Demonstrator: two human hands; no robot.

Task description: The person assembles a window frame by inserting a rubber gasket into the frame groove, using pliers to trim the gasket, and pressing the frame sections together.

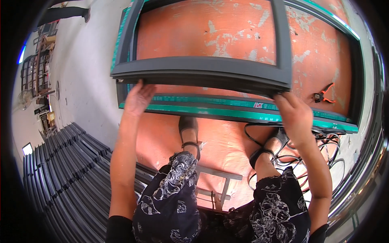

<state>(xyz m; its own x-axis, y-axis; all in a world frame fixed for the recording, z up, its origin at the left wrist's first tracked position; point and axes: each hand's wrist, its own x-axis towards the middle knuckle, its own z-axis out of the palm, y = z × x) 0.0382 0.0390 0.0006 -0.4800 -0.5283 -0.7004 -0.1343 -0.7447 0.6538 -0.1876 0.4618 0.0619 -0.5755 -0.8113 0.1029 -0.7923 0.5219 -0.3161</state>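
Note:
A dark grey window sash (198, 64) is tilted up, its near rail raised above a larger window frame (194, 109) covered in green film. My left hand (139, 98) is at the left end of the near rail, fingers under its lower edge. At the near right corner of the sash, my right hand (298, 115) grips from below, its fingertips partly hidden by the rail. Inside the right part of the larger frame lie pliers (325, 94) with orange handles.
The orange floor covering (162, 133) has worn pale patches. Black cord (324, 150) lies tangled at the right, by my foot. Several dark metal profiles (69, 174) are stacked at the left. A low metal stand (221, 175) shows between my legs. Another person's leg (65, 14) is far left.

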